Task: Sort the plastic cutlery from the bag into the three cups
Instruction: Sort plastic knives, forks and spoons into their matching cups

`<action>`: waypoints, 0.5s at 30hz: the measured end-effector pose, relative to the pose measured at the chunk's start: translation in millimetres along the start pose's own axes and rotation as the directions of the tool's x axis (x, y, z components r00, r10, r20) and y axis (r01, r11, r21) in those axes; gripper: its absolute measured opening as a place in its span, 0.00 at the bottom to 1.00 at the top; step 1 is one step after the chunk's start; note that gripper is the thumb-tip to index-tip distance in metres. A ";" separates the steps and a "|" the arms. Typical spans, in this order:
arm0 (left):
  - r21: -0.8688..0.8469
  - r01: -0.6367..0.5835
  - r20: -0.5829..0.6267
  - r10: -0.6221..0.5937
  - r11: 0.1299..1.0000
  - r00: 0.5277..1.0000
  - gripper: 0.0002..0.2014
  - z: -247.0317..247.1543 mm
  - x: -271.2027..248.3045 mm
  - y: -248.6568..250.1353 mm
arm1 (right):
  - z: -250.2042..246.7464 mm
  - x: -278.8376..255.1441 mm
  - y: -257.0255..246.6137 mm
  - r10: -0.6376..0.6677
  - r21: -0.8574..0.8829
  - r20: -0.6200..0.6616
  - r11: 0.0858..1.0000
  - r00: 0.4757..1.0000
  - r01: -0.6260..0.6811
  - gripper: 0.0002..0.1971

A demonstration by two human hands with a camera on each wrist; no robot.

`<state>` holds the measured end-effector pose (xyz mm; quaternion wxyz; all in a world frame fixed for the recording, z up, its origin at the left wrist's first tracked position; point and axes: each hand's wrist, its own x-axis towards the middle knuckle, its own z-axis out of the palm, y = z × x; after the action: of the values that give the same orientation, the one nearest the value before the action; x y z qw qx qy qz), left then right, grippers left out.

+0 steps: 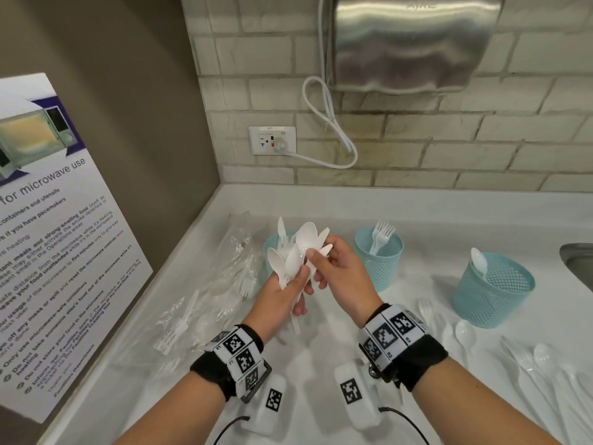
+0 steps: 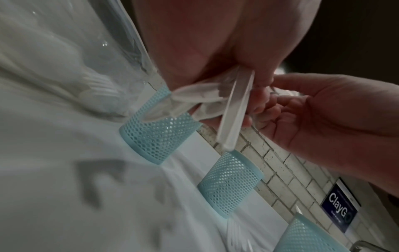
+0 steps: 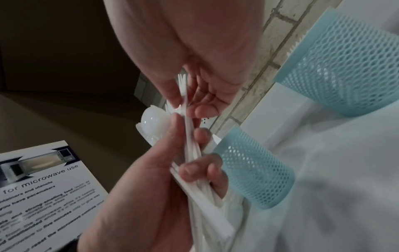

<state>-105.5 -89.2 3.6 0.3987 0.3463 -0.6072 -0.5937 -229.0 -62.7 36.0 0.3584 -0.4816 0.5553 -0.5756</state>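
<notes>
White cutlery bunch [image 1: 293, 252] gripped upright by left hand [image 1: 282, 300]; right hand [image 1: 340, 271] pinches one piece

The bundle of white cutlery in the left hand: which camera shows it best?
Head view: the cutlery bundle fans out above the left hand, spoon bowls clear. Right wrist shows mostly handles gripped; left wrist only a blurred handle and crowded pieces.

White plastic spoons [image 1: 296, 252] bunched, bowls up, handles pointed down. Clear bag [image 1: 205, 297] lay crumpled on counter [image 1: 321, 203], left side, cutlery inside. Three blue mesh cups stood upright: left cup [image 1: 269, 252] behind bunch, middle cup [image 1: 380, 258] held forks, right cup [image 1: 494, 290] held one spoon. Loose cutlery [image 1: 539, 364] lay at right.
</notes>
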 end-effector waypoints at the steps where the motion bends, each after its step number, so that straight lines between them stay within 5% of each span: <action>1: -0.011 -0.011 0.000 0.011 1.000 1.000 0.11 0.0 -1.1 1.0 | 2.0 -0.8 0.5 0.015 0.023 0.011 1.000 1.000 -0.015 0.07; 8: -0.099 0.009 -0.123 -0.022 0.995 0.992 0.10 -7.9 -1.7 8.3 | 8.0 14.6 -7.3 0.060 -0.021 -0.003 0.998 0.998 -0.060 0.08; 15: -0.049 -0.039 -0.279 0.024 0.998 0.960 0.05 -44.0 12.2 9.6 | -4.4 61.5 -46.3 -0.230 -0.123 -0.227 0.971 0.946 0.207 0.07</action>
<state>-71.1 -119.1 13.2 0.4986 0.4055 -0.5343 -0.5491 -244.7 -113.9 91.5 0.1988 -0.4839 0.5650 -0.6380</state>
